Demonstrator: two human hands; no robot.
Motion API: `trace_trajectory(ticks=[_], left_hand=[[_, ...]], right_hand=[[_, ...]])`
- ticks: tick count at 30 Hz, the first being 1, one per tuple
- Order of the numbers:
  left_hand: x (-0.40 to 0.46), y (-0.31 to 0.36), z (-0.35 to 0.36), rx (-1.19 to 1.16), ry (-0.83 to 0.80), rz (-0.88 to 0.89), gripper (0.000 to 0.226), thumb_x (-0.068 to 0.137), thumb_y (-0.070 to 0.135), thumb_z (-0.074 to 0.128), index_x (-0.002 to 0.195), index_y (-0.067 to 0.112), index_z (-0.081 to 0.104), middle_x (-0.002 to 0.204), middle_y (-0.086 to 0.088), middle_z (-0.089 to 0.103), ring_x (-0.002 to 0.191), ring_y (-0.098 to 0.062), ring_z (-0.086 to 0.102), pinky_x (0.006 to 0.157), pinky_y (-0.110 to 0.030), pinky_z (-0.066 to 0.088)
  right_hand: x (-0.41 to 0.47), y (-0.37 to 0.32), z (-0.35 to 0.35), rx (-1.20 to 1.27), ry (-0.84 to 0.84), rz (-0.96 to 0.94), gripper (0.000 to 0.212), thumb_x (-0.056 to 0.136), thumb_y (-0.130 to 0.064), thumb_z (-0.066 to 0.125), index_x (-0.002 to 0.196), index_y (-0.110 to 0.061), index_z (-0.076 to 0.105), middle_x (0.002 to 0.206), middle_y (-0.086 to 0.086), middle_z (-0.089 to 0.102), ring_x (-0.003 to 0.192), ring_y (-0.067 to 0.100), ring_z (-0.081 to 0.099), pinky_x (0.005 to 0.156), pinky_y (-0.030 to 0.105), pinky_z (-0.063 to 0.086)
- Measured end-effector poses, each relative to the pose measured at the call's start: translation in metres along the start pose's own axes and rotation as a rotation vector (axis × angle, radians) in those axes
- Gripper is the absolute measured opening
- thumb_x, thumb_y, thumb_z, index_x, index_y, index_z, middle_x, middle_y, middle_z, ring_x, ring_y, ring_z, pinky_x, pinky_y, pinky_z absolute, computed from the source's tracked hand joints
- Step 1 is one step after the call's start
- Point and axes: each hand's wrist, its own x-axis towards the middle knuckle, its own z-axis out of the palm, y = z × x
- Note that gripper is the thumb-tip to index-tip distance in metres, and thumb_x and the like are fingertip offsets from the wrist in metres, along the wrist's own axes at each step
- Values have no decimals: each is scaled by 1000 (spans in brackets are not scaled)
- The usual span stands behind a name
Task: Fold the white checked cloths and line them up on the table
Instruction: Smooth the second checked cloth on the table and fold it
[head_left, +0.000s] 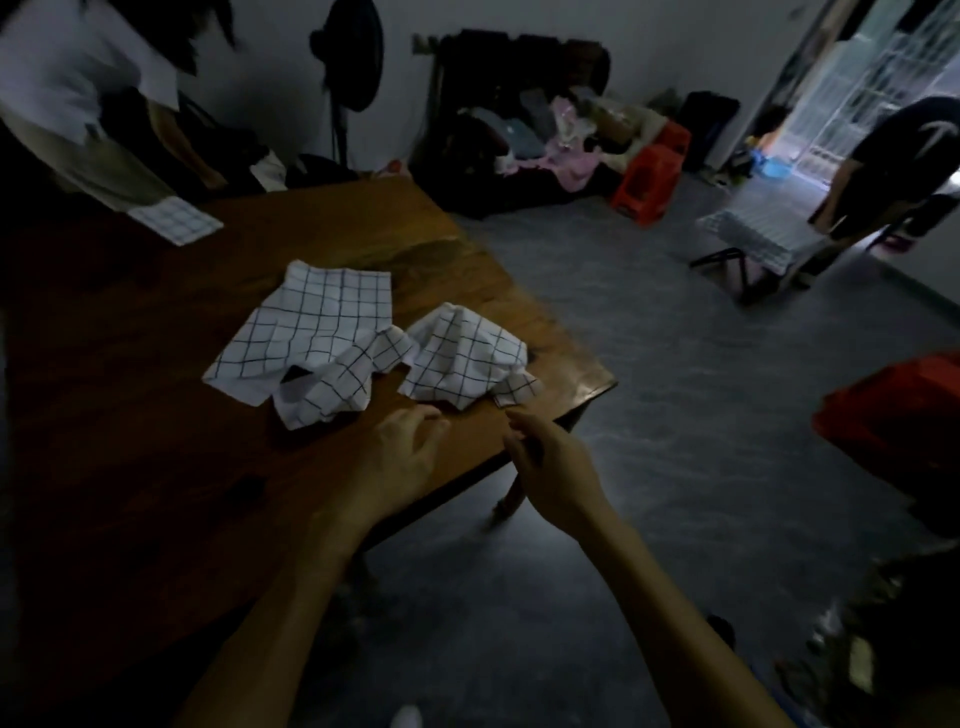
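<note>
Both bare forearms reach forward over the near corner of the wooden table (156, 467). The left hand (402, 452) hovers just short of the crumpled cloths, fingers loosely curled and holding nothing. The right hand (545, 470) hangs beside the table edge, its fingertips drawn together near a cloth corner; whether they pinch fabric cannot be told in the dim, blurred light. 2 rumpled white checked cloths lie side by side, the left cloth (306, 338) and the right cloth (467, 358). 1 folded cloth (176, 221) sits at the far edge.
</note>
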Motion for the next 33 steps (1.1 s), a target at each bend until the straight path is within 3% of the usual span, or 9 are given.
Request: trace_trajectory(ticks=[3, 11, 18, 22, 25, 27, 29, 31, 33], left_hand=[[25, -13, 8, 10, 14, -63, 37, 97, 38, 41, 128, 19, 50, 131, -4, 49, 104, -5, 43, 75, -15, 34], [100, -39, 48, 81, 17, -267, 39, 97, 37, 42, 133, 20, 45, 136, -5, 45, 119, -17, 46, 84, -23, 37], [174, -49, 85, 113, 85, -477, 37, 97, 39, 43, 130, 23, 47, 134, -1, 46, 116, -15, 48, 85, -24, 39], [201, -51, 96, 94, 143, -524, 37, 97, 40, 43, 129, 23, 48, 130, 1, 48, 110, -12, 49, 83, -23, 39], [212, -54, 99, 73, 176, -569, 37, 96, 39, 44, 129, 22, 48, 131, 0, 48, 113, -14, 49, 86, -25, 42], [215, -54, 101, 58, 190, -586, 37, 96, 38, 45, 130, 22, 49, 131, -1, 48, 112, -14, 50, 87, -25, 42], [217, -53, 102, 55, 210, -589, 36, 96, 37, 45, 128, 22, 51, 128, 0, 51, 107, -12, 51, 85, -24, 43], [218, -51, 101, 61, 221, -596, 35, 96, 38, 44, 127, 23, 50, 125, 1, 51, 102, -10, 51, 81, -24, 44], [219, -47, 99, 61, 230, -607, 36, 96, 39, 43, 129, 25, 47, 127, 0, 50, 104, -11, 52, 81, -25, 45]], right_hand=[[36, 18, 13, -37, -81, -37, 38, 96, -28, 52, 134, -22, 49, 129, 1, 58, 110, 15, 58, 91, 31, 51], [136, 78, 52, -152, -257, -145, 43, 94, -28, 56, 135, -20, 47, 138, 4, 49, 123, 22, 48, 100, 34, 42], [228, 128, 99, -468, -437, -455, 60, 89, -23, 59, 142, -20, 32, 153, 11, 25, 145, 32, 12, 116, 49, 10], [259, 143, 121, -556, -477, -580, 58, 84, -29, 66, 136, -16, 44, 144, 16, 41, 140, 36, 27, 112, 56, 22], [271, 156, 129, -563, -590, -609, 59, 88, -26, 60, 142, -15, 38, 146, 15, 39, 141, 35, 24, 114, 57, 11], [274, 162, 131, -550, -578, -632, 54, 84, -23, 64, 134, -16, 48, 133, 13, 53, 132, 33, 40, 113, 58, 14], [278, 167, 132, -475, -479, -660, 35, 79, -23, 66, 114, -19, 62, 108, 7, 68, 112, 29, 57, 109, 58, 25], [288, 165, 126, -346, -399, -630, 13, 86, -25, 56, 94, -21, 65, 88, 1, 68, 94, 23, 62, 101, 51, 35], [300, 158, 112, -205, -367, -505, 22, 93, -26, 48, 78, -19, 62, 72, 0, 63, 71, 17, 58, 85, 42, 48]])
